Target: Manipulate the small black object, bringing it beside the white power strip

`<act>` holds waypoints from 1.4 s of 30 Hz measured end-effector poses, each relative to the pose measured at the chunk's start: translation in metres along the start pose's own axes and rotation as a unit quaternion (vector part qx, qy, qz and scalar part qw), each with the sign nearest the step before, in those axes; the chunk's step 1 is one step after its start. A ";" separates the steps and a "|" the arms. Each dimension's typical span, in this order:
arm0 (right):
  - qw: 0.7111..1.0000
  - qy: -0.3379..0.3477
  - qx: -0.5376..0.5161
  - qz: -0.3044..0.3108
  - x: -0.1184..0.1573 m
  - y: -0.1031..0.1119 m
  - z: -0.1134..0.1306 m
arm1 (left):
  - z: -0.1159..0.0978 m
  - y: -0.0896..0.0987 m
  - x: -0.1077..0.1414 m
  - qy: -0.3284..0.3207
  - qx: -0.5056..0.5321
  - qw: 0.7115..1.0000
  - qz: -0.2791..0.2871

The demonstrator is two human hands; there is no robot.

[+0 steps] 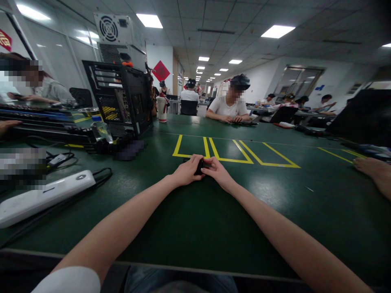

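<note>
Both my hands meet over the green table (195, 228), just in front of the yellow tape outlines. My left hand (187, 171) is closed around a small black object (199, 167), its fingers curled over the far side. From the other side, my right hand (218, 172) pinches the same object between thumb and fingers. Most of the object is hidden by my fingers, so I cannot make out its kind.
Left stand an open black computer case (122, 97) with a power supply (117, 32) on top, a bottle (101, 130) and a white power strip (49, 197) with cables. A white cup (162, 108) stands behind. A person (229, 103) sits opposite; another's hand (371, 169) rests at right.
</note>
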State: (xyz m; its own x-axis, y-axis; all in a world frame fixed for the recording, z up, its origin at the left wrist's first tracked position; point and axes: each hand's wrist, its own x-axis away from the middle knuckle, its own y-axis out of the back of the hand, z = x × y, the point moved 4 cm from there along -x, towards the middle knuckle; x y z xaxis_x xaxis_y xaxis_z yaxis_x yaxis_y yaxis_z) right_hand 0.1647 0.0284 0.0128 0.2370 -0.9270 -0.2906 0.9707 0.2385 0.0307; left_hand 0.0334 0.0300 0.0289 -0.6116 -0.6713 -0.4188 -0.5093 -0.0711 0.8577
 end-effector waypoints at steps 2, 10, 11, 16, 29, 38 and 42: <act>1.000 0.000 0.017 -0.014 0.001 0.000 0.001 | 0.000 0.000 0.000 -0.002 0.001 1.000 -0.002; 0.999 -0.030 0.030 -0.020 -0.002 0.002 -0.004 | 0.001 -0.002 -0.002 0.004 -0.004 1.000 -0.001; 0.999 -0.030 0.026 -0.014 -0.002 0.002 -0.004 | 0.001 -0.002 -0.003 0.006 -0.005 1.000 0.000; 1.000 0.002 0.005 0.013 0.001 0.001 0.000 | 0.002 -0.003 -0.003 0.015 -0.008 1.000 0.006; 0.999 -0.047 0.024 -0.008 -0.003 0.003 -0.007 | 0.002 -0.002 -0.002 0.009 0.004 1.000 0.008; 1.000 -0.002 0.002 0.021 0.003 0.000 0.002 | 0.004 -0.004 -0.002 0.008 0.013 1.000 0.005; 1.000 -0.019 -0.001 0.013 0.003 -0.001 0.002 | 0.003 -0.004 -0.002 0.007 0.012 1.000 -0.004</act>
State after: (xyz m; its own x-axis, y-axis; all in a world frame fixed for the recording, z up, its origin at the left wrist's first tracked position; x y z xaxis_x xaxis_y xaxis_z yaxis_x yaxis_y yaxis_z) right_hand 0.1650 0.0250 0.0137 0.2638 -0.9309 -0.2526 0.9640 0.2636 0.0354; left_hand 0.0346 0.0341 0.0252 -0.5990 -0.6810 -0.4211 -0.5288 -0.0585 0.8467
